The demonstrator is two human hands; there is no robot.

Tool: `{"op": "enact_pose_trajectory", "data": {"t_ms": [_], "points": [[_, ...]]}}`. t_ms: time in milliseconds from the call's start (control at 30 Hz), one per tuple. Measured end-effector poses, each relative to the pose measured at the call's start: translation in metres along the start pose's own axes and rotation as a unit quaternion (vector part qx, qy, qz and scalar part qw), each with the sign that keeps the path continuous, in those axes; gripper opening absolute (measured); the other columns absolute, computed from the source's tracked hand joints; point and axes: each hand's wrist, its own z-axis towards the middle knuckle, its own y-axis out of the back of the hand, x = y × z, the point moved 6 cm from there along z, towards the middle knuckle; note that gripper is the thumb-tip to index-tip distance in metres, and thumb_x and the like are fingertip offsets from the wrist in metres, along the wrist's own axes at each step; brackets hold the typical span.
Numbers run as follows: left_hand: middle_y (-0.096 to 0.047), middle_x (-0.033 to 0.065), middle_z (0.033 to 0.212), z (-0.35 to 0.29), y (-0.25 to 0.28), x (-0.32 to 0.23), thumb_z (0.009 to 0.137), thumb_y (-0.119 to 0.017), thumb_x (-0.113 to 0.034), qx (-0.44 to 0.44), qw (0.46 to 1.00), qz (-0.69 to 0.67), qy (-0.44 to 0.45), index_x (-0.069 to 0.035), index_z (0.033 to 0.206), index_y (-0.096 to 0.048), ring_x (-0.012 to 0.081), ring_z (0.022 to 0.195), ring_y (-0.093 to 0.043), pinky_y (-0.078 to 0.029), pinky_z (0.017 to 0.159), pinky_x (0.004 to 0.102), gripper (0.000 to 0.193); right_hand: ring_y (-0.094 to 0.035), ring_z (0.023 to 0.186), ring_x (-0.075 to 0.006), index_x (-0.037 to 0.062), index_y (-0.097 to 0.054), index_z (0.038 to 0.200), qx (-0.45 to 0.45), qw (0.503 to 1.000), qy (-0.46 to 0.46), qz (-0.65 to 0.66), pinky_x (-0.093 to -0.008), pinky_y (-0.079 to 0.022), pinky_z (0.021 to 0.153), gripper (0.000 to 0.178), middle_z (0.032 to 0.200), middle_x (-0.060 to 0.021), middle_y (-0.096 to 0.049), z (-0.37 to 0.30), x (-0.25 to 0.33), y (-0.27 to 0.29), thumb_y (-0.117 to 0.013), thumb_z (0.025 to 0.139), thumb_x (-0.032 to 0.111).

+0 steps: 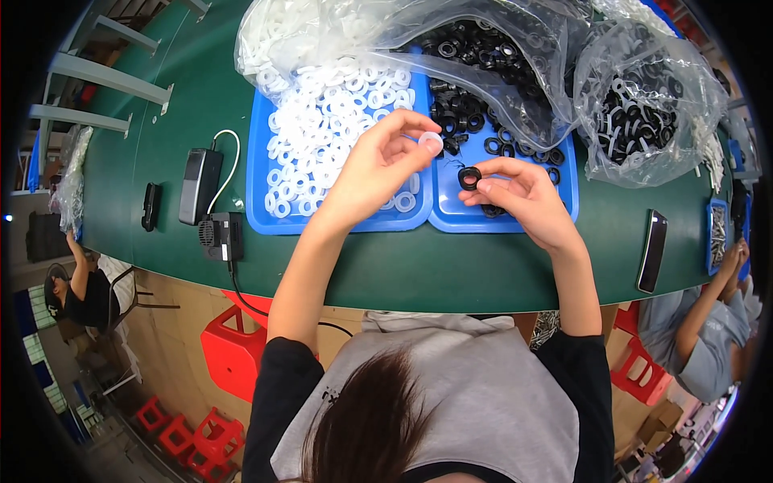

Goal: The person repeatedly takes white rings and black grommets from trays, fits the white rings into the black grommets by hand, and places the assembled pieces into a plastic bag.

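Observation:
My left hand [385, 165] pinches a white ring [431, 140] between thumb and fingers, above the inner edges of two blue trays. Close by on the right, my right hand [523, 193] grips a black ring [469, 178] with its hole facing me; the two rings are apart. Under my left hand, the left blue tray [278, 225] is heaped with white rings [310, 153]. The right blue tray [451, 219] lies below my right hand and contains loose black rings [463, 113], some hidden by that hand.
Clear plastic bags [322, 36] of rings lie over the trays' far side. Another bag [644, 121] of black parts stands right. A phone [653, 251], a black power bank [200, 187] and a corded black device [221, 236] rest on the green table [386, 282]. People sit at both sides.

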Motion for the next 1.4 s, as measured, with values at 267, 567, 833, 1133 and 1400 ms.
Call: {"op": "enact_pose_trajectory", "data": {"t_ms": [267,567,833,1133,1400], "points": [[-0.064,0.0077,0.105,0.0,-0.017,0.011,0.1,-0.056,-0.014,0.018,0.999,-0.037,0.006,0.0,0.126,-0.056,0.0125,0.09,-0.063,-0.051,0.082,0.024,0.029,-0.067,0.104,-0.0206,-0.005,-0.062,0.107,-0.034,0.994,0.1,0.006,-0.0307,-0.054,0.091,0.021,0.116,-0.0131,-0.062,0.003,-0.005,0.008,-0.069,0.088,-0.004],[-0.063,0.0146,0.122,-0.002,-0.033,0.023,0.102,-0.051,-0.012,0.034,0.976,-0.209,0.057,0.003,0.136,-0.052,0.0189,0.105,-0.065,-0.052,0.095,0.0311,0.036,-0.063,0.092,-0.0166,-0.0004,-0.065,0.112,-0.169,0.901,0.273,-0.291,-0.0297,-0.052,0.081,0.039,0.104,-0.0087,-0.064,-0.007,0.026,0.0,-0.082,0.077,0.005],[-0.068,0.0124,0.112,-0.001,-0.027,0.025,0.096,-0.062,-0.012,0.024,0.991,-0.117,0.062,0.003,0.125,-0.06,0.0152,0.092,-0.067,-0.054,0.083,0.0274,0.033,-0.06,0.084,-0.0172,0.0018,-0.069,0.109,-0.173,0.875,0.302,-0.336,-0.0285,-0.05,0.077,0.037,0.096,-0.008,-0.063,-0.008,0.025,-0.002,-0.082,0.074,0.005],[-0.068,0.0109,0.103,-0.002,-0.019,0.031,0.095,-0.064,-0.01,-0.051,0.988,-0.131,0.058,0.003,0.113,-0.063,0.0168,0.085,-0.067,-0.056,0.08,0.0292,0.022,-0.06,0.084,-0.0166,0.0014,-0.069,0.108,-0.163,0.883,0.292,-0.33,-0.0282,-0.05,0.077,0.036,0.095,-0.0077,-0.063,-0.008,0.026,-0.003,-0.081,0.075,0.006],[-0.068,0.0147,0.106,-0.003,-0.025,0.032,0.097,-0.06,-0.008,-0.016,0.987,-0.135,0.08,0.004,0.125,-0.059,0.0184,0.101,-0.066,-0.056,0.089,0.031,0.031,-0.06,0.084,-0.0166,0.0021,-0.068,0.108,-0.168,0.881,0.284,-0.338,-0.0281,-0.05,0.076,0.037,0.094,-0.0072,-0.062,-0.008,0.025,-0.004,-0.082,0.074,0.006]]}}
